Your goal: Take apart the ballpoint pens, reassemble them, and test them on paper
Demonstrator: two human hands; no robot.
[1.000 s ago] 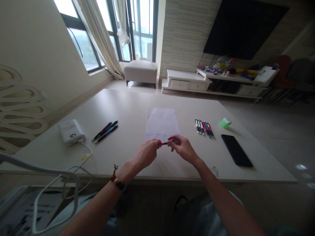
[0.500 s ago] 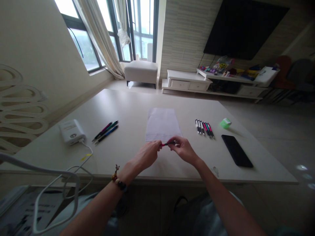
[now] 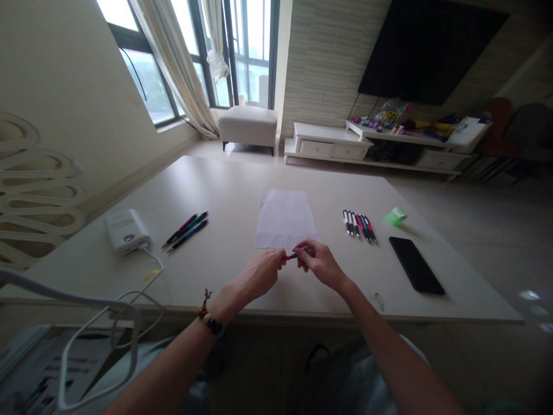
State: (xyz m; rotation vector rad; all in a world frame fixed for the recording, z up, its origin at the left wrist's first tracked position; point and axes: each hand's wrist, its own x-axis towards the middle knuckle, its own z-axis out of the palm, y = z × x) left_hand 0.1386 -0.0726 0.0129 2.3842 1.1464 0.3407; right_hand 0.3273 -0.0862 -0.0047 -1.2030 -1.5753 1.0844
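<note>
Between my two hands is a pen [image 3: 291, 256] with a red-pink barrel and a dark grip, held level above the table's near part. My left hand [image 3: 264, 270] is closed round its pink end. The fingers of my right hand [image 3: 317, 259] pinch the dark end and cover its tip. Just beyond my hands lies a white sheet of paper [image 3: 287, 216], with lines of small writing along its near edge. To the right, several pens [image 3: 359, 226] lie side by side, some white and some coloured. A few darker pens [image 3: 185, 231] rest at the left.
A white power bank [image 3: 126, 231] with a cable [image 3: 156, 265] sits on the left of the white table [image 3: 233, 184]. On the right are a black phone [image 3: 415, 265] and a small green container [image 3: 396, 217]. A stool [image 3: 247, 122] and a TV cabinet [image 3: 328, 141] stand beyond.
My right hand's fingers have shifted and curled slightly on the dark end of the pen, and less of the pen shows. My left hand keeps its grip, almost unmoved.
</note>
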